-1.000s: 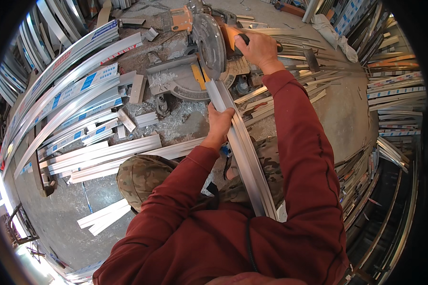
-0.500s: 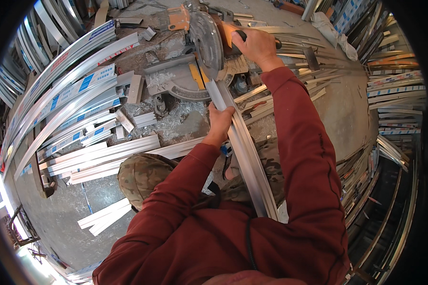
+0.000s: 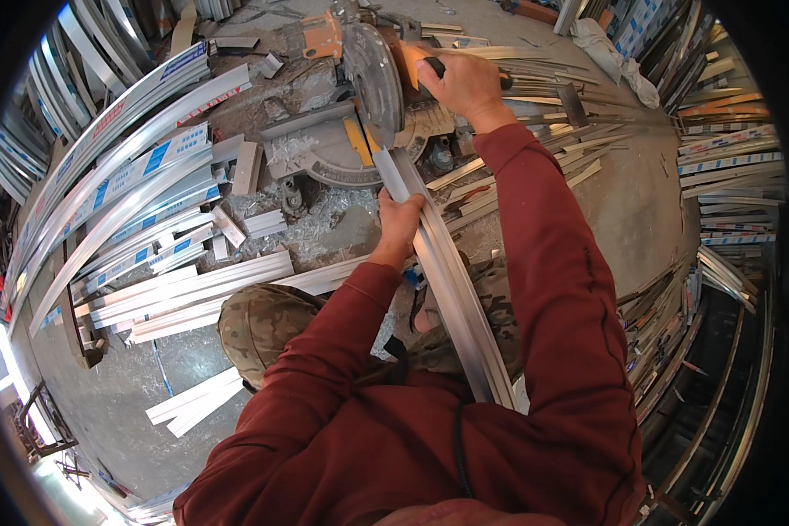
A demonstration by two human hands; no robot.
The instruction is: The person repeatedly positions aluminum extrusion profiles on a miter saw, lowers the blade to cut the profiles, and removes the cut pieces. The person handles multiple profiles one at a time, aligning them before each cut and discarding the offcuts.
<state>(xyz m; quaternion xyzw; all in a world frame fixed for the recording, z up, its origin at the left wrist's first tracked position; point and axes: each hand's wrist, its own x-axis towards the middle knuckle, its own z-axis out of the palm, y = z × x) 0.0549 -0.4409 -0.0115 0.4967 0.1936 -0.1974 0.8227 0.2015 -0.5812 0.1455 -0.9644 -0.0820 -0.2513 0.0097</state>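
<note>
Nearest, a long silvery metal profile (image 3: 454, 285) runs from beside the person's lap to the far saw base (image 3: 329, 167), slanting left, its far end just beside the yellow insert (image 3: 358, 140); whether it meets the blade cannot be told. To its left, loose pale profiles (image 3: 197, 285) lie on the floor. Farther along, the left hand (image 3: 400, 221) grips the profile, thumb on top; its other fingers are mostly hidden. Steadying it well likely calls for firm, even pressure, no twist, and fingers kept back from the saw's round grey guard (image 3: 375, 83). Farthest, the right hand (image 3: 466, 85) is closed around the saw's handle (image 3: 430, 72); a smooth, controlled hold there seems best, forearm clear of the profile.
</note>
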